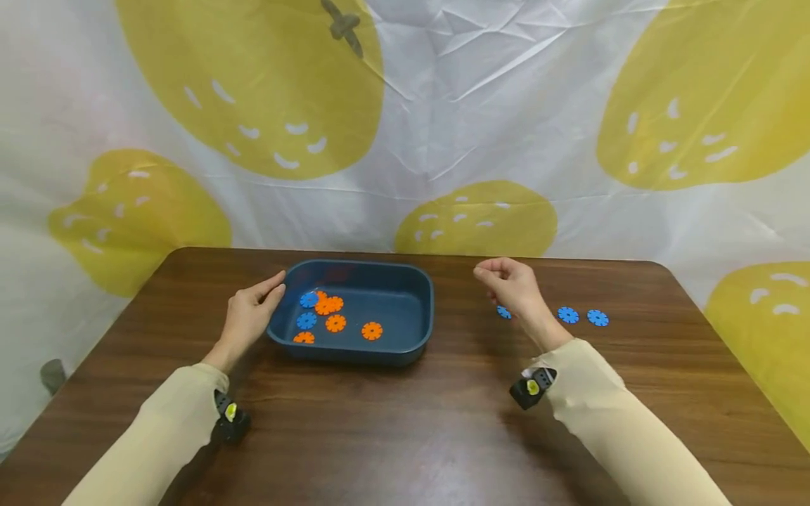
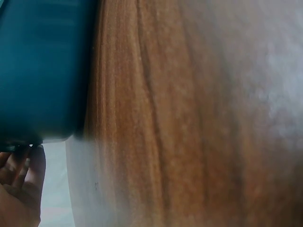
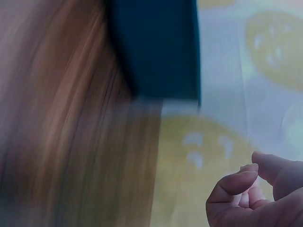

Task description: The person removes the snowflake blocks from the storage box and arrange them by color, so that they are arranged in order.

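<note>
In the head view a dark blue tub (image 1: pixel 354 357) stands on the table, with several orange notched plastic discs (image 1: pixel 372 331) and blue notched discs (image 1: pixel 306 321) inside. My left hand (image 1: pixel 249 313) holds the tub's left end at the rim, thumb and fingers against it. Its fingertips meet the tub's end in the left wrist view. To the right of the tub, my right hand (image 1: pixel 514 287) is raised over the table, thumb and index tips close together. Nothing shows between those tips in the right wrist view. A blue disc (image 1: pixel 503 312) lies partly hidden behind this hand.
Two more blue discs (image 1: pixel 567 315) lie side by side to the right of my right wrist. The brown wooden table (image 1: pixel 392 436) reaches back to a white cloth (image 1: pixel 430 140) printed with yellow fruit. Each wrist wears a small black camera (image 1: pixel 526 391).
</note>
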Tool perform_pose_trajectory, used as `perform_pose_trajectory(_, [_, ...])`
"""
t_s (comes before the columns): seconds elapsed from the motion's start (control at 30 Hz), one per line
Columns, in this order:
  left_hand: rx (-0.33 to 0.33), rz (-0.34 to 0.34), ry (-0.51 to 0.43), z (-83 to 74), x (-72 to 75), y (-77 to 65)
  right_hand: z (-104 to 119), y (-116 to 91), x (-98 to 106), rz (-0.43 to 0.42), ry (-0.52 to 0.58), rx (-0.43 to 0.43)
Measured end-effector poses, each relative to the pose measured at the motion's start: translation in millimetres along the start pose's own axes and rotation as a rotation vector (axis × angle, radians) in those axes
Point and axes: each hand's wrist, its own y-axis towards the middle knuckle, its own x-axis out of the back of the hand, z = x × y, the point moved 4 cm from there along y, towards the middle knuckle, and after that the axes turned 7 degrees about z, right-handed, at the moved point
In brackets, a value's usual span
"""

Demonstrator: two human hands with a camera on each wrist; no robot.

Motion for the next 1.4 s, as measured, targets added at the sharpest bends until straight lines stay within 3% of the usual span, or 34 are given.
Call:
perform_pose_trajectory(0.3, [0.020,-0.003,0.005,2.2,1.1,1.6,28.4,7.9,-79.1,0.105,0.066,0.085])
perform_pose_trajectory(0.53, [0.008,-0.017,-0.007,1.9,2.8,2.2,34.0,9.2,-129.6,0.169,0.111,0.075])
perform_pose_trajectory(0.87, [0.012,-0.021,-0.016,2.1,2.3,2.1,33.4,15.7,-193.7,0.254,0.055,0.012])
perform_pose_trajectory(1.1, [0.019,-0.022,-0.019,2.5,-0.1,1.4,29.8,21.9,-221.8,0.248,-0.023,-0.024])
perform_pose_trajectory(1.4, [0.028,-0.026,-0.026,2.8,-1.5,1.4,25.7,30.4,-234.0,0.261,-0.185,-0.021])
